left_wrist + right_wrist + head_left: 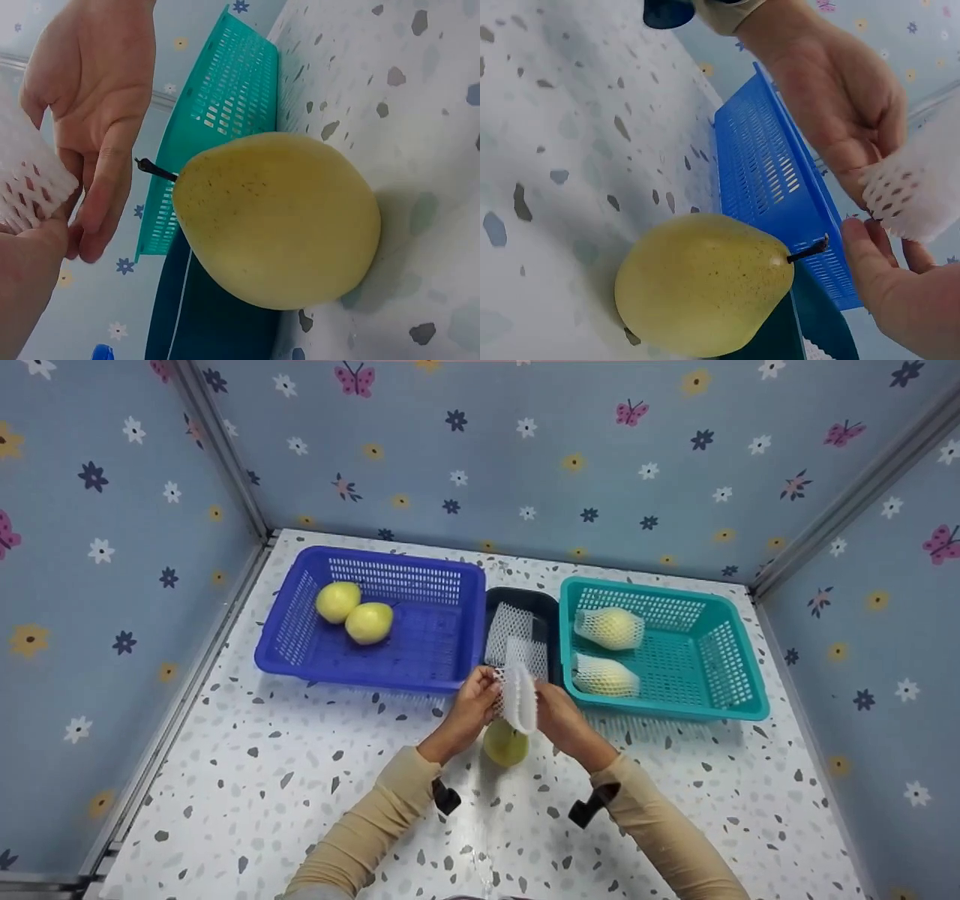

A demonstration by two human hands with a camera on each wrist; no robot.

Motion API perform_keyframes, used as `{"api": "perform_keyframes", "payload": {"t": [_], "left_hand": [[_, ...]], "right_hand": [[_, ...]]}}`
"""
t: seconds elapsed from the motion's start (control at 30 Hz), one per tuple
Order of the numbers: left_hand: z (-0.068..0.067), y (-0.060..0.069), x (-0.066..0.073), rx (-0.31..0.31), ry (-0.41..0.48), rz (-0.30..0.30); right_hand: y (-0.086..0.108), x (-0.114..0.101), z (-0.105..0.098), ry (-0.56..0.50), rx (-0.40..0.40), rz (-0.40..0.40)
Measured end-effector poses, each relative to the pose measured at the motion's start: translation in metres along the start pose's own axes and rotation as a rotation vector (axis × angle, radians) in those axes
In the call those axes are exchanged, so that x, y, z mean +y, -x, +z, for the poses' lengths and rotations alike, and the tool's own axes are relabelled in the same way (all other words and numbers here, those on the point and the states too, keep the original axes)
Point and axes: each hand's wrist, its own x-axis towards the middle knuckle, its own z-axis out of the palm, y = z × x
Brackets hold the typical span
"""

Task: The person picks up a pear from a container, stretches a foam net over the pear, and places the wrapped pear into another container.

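Observation:
In the head view a white foam fruit net (pixel 517 697) is held up between both hands, over a yellow-green pear (pixel 506 744) standing on the table. My left hand (pixel 471 706) pinches the net's left side near its lower edge. On the other side, my right hand (pixel 562 721) holds the net with fingers partly hidden behind it. Both wrist views show the bare pear (pixel 281 221) with its dark stem, apart from the hands. The net (pixel 919 184) is cut off by the frame edge in the right wrist view.
A blue basket (pixel 390 684) at the left holds two bare pears (pixel 369 623). The teal basket (pixel 667 709) at the right holds two net-wrapped pears (pixel 611 628). Between them sits a dark tray (pixel 551 622) with more foam nets (pixel 510 622). Patterned walls (pixel 525 472) enclose the speckled table (pixel 337 780).

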Motion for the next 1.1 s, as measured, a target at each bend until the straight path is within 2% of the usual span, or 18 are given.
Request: {"api": "perform_keyframes", "payload": {"t": [0.1, 0.2, 0.27, 0.33, 0.43, 0.5, 0.6, 0.7, 0.77, 0.9, 1.0, 1.1], "left_hand": [[-0.004, 0.0, -0.002, 0.0, -0.053, -0.003], [-0.005, 0.001, -0.003, -0.008, -0.05, -0.031], [-0.006, 0.001, -0.002, -0.01, 0.0, -0.081], [-0.006, 0.002, 0.0, -0.014, 0.093, -0.153], [-0.007, 0.002, 0.004, -0.037, 0.237, -0.256], [-0.008, 0.002, 0.005, -0.077, 0.311, -0.309], [-0.01, 0.003, 0.005, -0.136, 0.332, -0.356], [-0.01, 0.003, 0.004, -0.167, 0.319, -0.349], [-0.011, 0.004, 0.003, -0.156, 0.316, -0.317], [-0.014, 0.007, 0.002, -0.066, 0.363, -0.25], [-0.018, 0.011, -0.001, 0.007, 0.394, -0.26], [-0.023, 0.015, -0.004, 0.037, 0.373, -0.286]], "right_hand": [[-0.004, -0.004, 0.002, -0.076, 0.037, 0.052], [-0.004, -0.007, 0.001, -0.201, 0.045, 0.108], [-0.002, -0.008, -0.001, -0.312, 0.034, 0.131], [-0.001, -0.009, -0.003, -0.401, 0.034, 0.146], [0.001, -0.01, -0.004, -0.46, 0.044, 0.157], [0.001, -0.01, -0.005, -0.458, 0.057, 0.169], [0.002, -0.01, -0.005, -0.42, 0.057, 0.166], [0.002, -0.009, -0.007, -0.382, 0.04, 0.143], [0.003, -0.008, -0.008, -0.36, 0.032, 0.133], [0.006, -0.002, -0.009, -0.305, 0.061, 0.152], [0.01, 0.004, -0.01, -0.276, 0.109, 0.185], [0.013, 0.01, -0.011, -0.268, 0.138, 0.215]]}}
